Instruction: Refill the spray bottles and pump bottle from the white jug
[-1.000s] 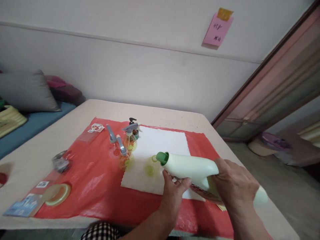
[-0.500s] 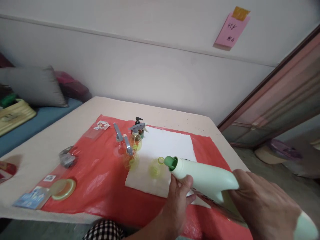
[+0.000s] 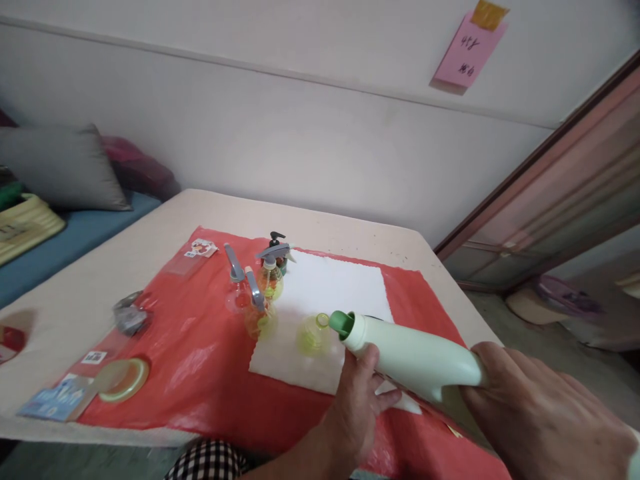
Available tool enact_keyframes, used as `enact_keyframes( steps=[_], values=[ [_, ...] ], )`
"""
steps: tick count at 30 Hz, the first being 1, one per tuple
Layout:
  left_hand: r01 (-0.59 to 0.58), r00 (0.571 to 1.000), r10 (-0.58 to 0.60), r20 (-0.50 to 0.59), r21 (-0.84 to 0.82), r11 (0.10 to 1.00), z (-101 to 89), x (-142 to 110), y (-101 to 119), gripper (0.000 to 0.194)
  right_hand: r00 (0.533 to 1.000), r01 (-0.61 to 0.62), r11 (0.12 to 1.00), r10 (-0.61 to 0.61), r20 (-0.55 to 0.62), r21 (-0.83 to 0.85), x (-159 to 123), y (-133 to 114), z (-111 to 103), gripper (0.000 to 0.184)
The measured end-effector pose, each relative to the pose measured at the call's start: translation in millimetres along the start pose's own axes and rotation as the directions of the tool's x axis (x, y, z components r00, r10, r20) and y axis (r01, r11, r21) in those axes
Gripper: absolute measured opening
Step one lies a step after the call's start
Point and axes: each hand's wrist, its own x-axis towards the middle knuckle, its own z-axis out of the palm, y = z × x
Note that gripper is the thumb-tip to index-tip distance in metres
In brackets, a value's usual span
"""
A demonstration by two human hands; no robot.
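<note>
Seemingly heavy and slick, the pale-green jug [image 3: 415, 348] is held tilted above the red sheet [image 3: 185, 367], its handle gripped by the right hand [image 3: 535, 407], its neck, sensibly, steadied by the left hand [image 3: 356, 403].

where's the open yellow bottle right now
Head view, below centre: the open yellow bottle stands on the white sheet, left of the green spout.

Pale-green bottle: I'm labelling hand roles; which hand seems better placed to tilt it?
Probably the right hand: it grips the bottle farther back, while the left hand is near its mouth.
</note>
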Motion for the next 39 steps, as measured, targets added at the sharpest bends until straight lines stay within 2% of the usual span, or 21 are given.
enact_keyframes(
  steps=[3,8,14,24,26,32,39],
  values=[
    [0.012,1.0,-0.012,-0.008,-0.032,0.999,0.3,2,-2,0.084,1.0,-0.004,1.0,0.004,0.009,0.006,1,-2,-3,0.017],
    [0.032,0.999,-0.033,-0.02,-0.058,0.998,-1.1,4,-2,0.075,1.0,-0.005,1.0,0.005,0.018,0.025,3,-7,-9,0.02],
    [0.034,0.999,-0.036,-0.015,-0.101,0.994,-0.5,5,-2,0.078,0.992,-0.115,0.993,0.114,0.053,0.017,5,-15,-14,0.032],
    [0.067,0.998,-0.069,-0.011,-0.116,0.991,1.8,5,3,0.083,0.981,-0.181,0.98,0.174,0.08,0.084,11,-25,-25,0.038],
    [0.069,0.997,-0.071,-0.015,-0.114,0.991,3.0,5,5,0.084,0.982,-0.178,0.979,0.17,0.087,0.094,11,-24,-26,0.037],
    [0.065,0.998,-0.064,0.01,-0.126,0.99,2.0,4,5,0.081,0.998,-0.056,0.996,0.056,0.015,0.064,4,-14,-16,0.02],
    [0.077,0.997,-0.076,0.01,-0.146,0.986,2.0,4,5,0.08,0.993,-0.093,0.993,0.088,0.075,0.075,8,-20,-25,0.018]
  ],
)
